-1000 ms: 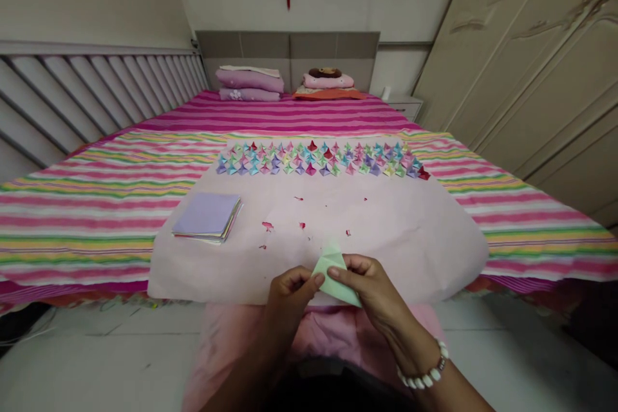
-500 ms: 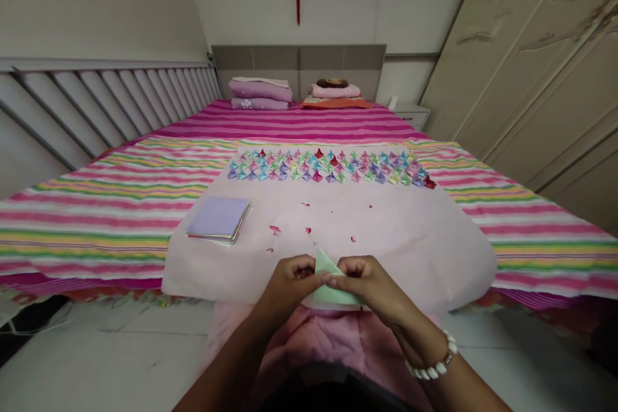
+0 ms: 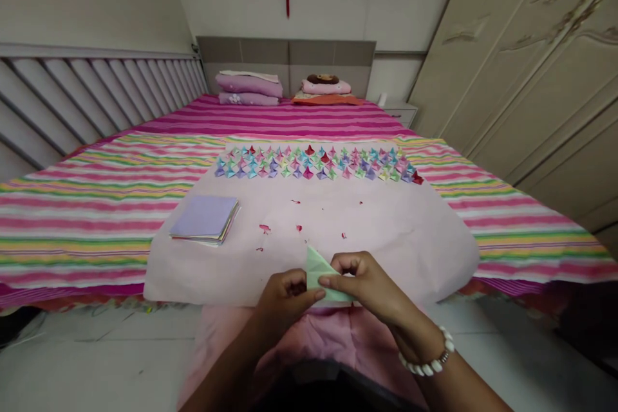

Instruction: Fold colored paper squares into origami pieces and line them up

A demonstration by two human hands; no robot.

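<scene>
A light green sheet of origami paper point(image 3: 316, 265), folded into a triangle, is held over the near edge of a pale paper sheet point(image 3: 386, 225). My left hand point(image 3: 288, 296) pinches its lower left side between thumb and fingers. On the right side my right hand point(image 3: 360, 283) grips it, thumb lying across the front face. The triangle's point faces up and away from me. To the left lies a stack of square papers point(image 3: 205, 216), lilac on top. Farther off, rows of small folded paper pieces point(image 3: 308, 172) in many colours stand on the pale sheet.
Small red scraps point(image 3: 264, 229) are scattered on the pale sheet. Beneath it is a bed with a striped cover point(image 3: 96, 206). Folded bedding point(image 3: 248, 87) sits by the headboard point(image 3: 333, 55). A slatted rail point(image 3: 96, 84) runs along the left, a wardrobe point(image 3: 521, 77) along the right.
My left hand has slid slightly down along the green paper, its thumb now lower and apart from the right thumb. The whole view has shifted a little, so everything appears farther left.
</scene>
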